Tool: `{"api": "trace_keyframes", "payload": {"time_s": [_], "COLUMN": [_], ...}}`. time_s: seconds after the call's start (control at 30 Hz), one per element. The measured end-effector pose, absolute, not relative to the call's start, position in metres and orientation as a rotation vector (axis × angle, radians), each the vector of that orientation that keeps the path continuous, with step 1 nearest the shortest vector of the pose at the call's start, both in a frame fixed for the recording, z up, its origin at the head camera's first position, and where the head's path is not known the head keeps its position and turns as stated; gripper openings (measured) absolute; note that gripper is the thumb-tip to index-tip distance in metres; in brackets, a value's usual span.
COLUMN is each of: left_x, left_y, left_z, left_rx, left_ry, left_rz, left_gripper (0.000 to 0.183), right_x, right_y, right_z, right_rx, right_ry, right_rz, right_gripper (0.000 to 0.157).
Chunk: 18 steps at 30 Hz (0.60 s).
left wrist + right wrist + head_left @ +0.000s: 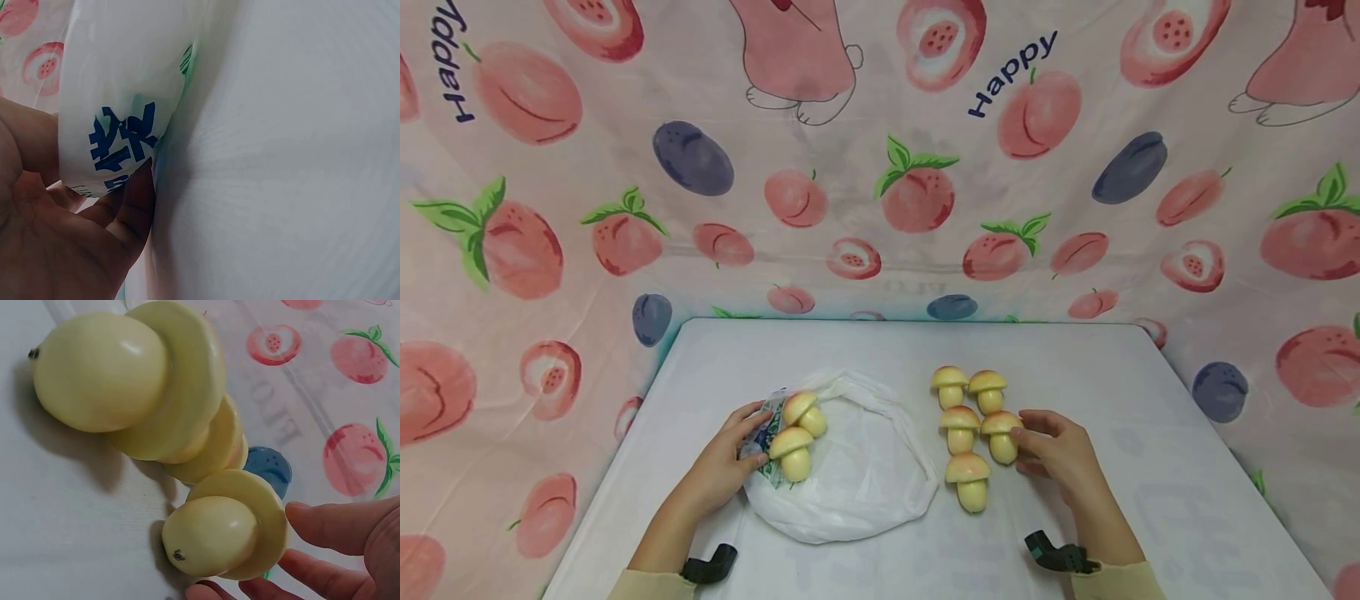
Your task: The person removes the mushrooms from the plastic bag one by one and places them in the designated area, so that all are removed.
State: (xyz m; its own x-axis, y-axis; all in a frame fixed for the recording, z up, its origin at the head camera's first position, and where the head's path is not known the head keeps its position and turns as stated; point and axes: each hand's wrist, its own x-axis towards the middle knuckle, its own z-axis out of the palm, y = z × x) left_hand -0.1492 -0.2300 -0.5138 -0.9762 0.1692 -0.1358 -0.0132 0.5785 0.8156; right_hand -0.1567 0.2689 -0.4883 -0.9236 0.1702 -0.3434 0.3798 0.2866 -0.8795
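Hands [724,462] [1063,450], bag [857,504], mushrooms [968,480], together only in head view

Right wrist: I lose most of the rear mushrooms [219,444] behind the big front mushroom [100,372]. Left wrist: plastic bag [119,62] cut off on top. Head: near edge of table [1075,358] cropped.

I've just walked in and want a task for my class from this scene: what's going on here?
A person's left hand holds the printed left edge of a white plastic bag, where two mushroom-shaped pieces rest. Five more mushroom-shaped pieces are grouped on the white table to the bag's right, and the right hand is at the nearest one; whether it grips it is hard to tell.
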Motion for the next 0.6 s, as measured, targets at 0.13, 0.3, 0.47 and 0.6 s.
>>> {"api": "trace_keyframes", "payload": {"time_s": [0.13,0.3,0.47,0.6], "left_x": [-0.149,-0.149,-0.148,-0.147], "left_y": [-0.230,-0.230,-0.230,-0.230], "left_z": [-0.514,-0.513,-0.513,-0.511], "left_rx": [0.130,0.128,0.137,0.144], "left_ry": [2.610,2.608,2.608,2.607], "left_rz": [1.351,1.357,1.357,1.357], "left_gripper": [0.069,0.069,0.069,0.068], "right_x": [-0.156,-0.154,-0.154,-0.153], "right_y": [0.272,0.276,0.279,0.279], "right_z": [-0.486,-0.482,-0.477,-0.471], "right_rx": [0.514,0.495,0.497,0.496], "right_ry": [2.363,2.393,2.420,2.418], "right_rz": [-1.709,-1.696,-1.676,-1.688], "right_gripper": [0.062,0.063,0.065,0.064]}}
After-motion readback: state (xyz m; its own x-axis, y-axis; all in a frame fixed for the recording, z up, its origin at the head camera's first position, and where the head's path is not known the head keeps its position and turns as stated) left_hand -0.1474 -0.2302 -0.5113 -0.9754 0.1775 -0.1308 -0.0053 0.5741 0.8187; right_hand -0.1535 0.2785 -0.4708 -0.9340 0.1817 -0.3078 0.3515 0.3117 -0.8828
